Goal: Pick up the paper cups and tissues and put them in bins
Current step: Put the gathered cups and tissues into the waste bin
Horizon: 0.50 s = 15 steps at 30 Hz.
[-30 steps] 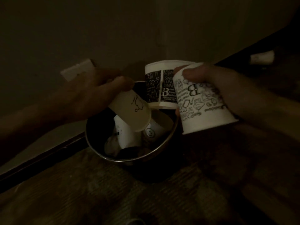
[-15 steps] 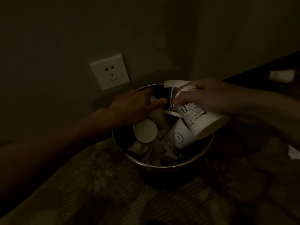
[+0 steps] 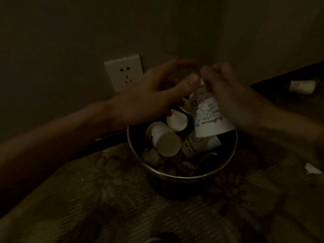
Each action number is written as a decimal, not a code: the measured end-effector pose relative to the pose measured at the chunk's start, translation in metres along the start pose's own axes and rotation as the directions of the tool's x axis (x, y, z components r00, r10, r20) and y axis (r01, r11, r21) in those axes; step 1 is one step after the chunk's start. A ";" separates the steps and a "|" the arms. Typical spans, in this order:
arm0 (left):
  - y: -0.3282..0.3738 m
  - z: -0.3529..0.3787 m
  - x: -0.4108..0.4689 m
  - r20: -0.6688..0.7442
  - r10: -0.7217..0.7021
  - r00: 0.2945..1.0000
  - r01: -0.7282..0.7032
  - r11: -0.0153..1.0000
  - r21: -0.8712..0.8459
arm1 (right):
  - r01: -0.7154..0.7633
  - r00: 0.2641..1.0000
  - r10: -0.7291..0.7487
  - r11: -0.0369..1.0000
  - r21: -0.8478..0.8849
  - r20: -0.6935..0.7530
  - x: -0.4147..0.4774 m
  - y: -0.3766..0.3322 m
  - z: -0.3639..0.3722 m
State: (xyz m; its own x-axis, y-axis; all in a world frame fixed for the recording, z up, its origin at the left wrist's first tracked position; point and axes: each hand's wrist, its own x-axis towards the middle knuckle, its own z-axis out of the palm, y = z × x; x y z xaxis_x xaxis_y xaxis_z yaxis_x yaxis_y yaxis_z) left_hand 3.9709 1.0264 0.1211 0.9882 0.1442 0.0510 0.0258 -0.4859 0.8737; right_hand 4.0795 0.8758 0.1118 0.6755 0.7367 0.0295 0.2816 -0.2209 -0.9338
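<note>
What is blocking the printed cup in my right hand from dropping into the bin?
Nothing visible. The printed cup hangs over the open bin; the left hand is beside the cup's top, not under it.

White wall socket [image 3: 123,72], patterned carpet [image 3: 87,199]

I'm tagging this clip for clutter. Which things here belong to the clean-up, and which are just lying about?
Part of the job: printed cup gripped by the right hand; metal bin; cups and crumpled tissues inside it; probably the pale cup lying far right and the white scrap at the right edge.
Just there: wall socket; patterned carpet.
</note>
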 end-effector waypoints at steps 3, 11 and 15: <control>-0.003 0.010 -0.009 0.068 0.032 0.997 -0.031 0.999 -0.014 | 0.031 0.992 -0.030 1.000 -0.004 0.120 -0.015 0.017 0.016; -0.039 0.017 -0.023 0.165 -0.071 0.984 0.035 0.976 0.214 | 0.050 0.925 0.012 0.987 -0.153 0.380 -0.019 0.037 0.018; -0.049 0.015 -0.017 0.191 -0.082 0.978 0.012 0.938 0.345 | 0.085 0.953 0.039 0.918 -0.388 0.301 -0.014 0.040 0.018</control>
State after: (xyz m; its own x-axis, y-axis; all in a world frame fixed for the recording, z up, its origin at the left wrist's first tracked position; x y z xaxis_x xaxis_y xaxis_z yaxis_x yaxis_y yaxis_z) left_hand 3.9553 1.0345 0.0704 0.9933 0.0166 -0.1143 0.0878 -0.7519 0.6534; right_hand 4.0685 0.8681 0.0675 0.4500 0.8855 -0.1157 0.5798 -0.3883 -0.7163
